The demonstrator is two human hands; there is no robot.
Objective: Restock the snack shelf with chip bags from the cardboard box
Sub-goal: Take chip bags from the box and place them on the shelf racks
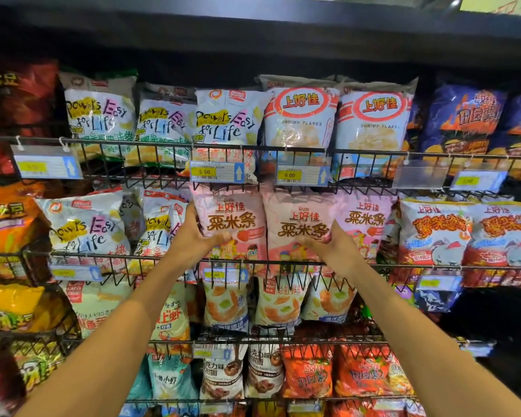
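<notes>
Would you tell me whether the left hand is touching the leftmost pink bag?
Touching. The head view shows the left hand gripping the leftmost pink bag, thumb across its front, with no gap between them.

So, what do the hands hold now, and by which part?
Left hand: grip on the left edge of the left pink bag. Right hand: grip on the lower right edge of the middle pink bag.

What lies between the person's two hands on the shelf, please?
In the head view, the left pink bag, gripped by the left hand, and the middle pink bag, held by the right hand, stand side by side between them.
</notes>
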